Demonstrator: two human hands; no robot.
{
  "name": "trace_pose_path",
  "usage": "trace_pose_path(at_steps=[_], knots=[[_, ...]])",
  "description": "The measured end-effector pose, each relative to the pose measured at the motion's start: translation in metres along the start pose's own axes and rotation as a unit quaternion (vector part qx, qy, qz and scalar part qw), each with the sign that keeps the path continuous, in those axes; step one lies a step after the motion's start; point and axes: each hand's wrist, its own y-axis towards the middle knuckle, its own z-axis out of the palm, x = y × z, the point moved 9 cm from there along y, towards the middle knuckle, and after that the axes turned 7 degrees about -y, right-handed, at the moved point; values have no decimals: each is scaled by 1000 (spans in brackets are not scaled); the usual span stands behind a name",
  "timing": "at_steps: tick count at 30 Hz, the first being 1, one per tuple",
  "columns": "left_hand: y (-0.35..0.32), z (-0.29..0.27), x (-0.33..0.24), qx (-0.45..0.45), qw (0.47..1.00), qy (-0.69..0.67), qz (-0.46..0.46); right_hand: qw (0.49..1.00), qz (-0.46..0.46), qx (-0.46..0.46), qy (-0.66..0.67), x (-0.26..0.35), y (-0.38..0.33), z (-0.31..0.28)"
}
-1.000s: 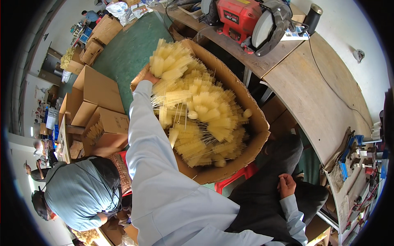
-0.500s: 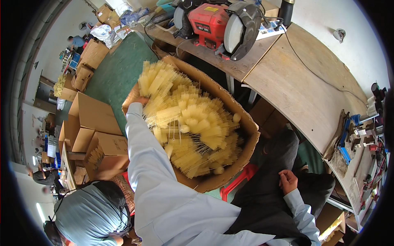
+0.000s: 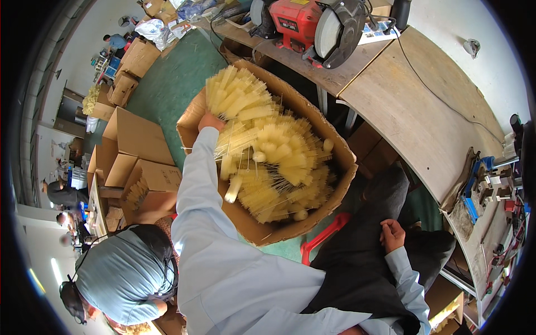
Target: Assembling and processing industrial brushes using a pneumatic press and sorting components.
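My left hand [image 3: 210, 121] is closed around the thin wire stems of a bunch of yellow bristle brushes [image 3: 237, 92]. The bunch fans out at the far left corner of a big cardboard box [image 3: 192, 111]. Inside that box lies a heap of similar brushes [image 3: 279, 151], their wire stems pointing several ways; a few show pale rounded ends. Away from the box, my right hand [image 3: 392, 234] rests on my dark trousers, fingers curled in, with nothing visible in it.
A red bench grinder [image 3: 293, 25] stands on the wooden workbench [image 3: 402, 95] beyond the box. Clamps and tools [image 3: 494, 190] crowd the right side. Open cartons [image 3: 137, 151] stand at the left, near a bent-over person [image 3: 125, 273]. A red stool [image 3: 326, 237] shows below the box.
The brush bunch in my left hand has come up from the heap and now spreads as a clear fan. My view has shifted slightly. The right hand stays on my leg.
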Motion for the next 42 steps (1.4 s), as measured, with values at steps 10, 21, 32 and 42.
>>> trace_pose_path(at_steps=[10,21,32,42], knots=[[-29,-177,-4,-288,953,-93,-36,997,54,-12,48,-39,3,-29],[-69,-302,-66,-303,951,-67,0,993,58,8,107,-65,11,-39],[-131,-328,-242,-50,942,-298,146,980,110,-1,164,-96,14,-55],[-173,-249,-484,77,949,-244,185,968,114,-12,225,-105,19,-73]])
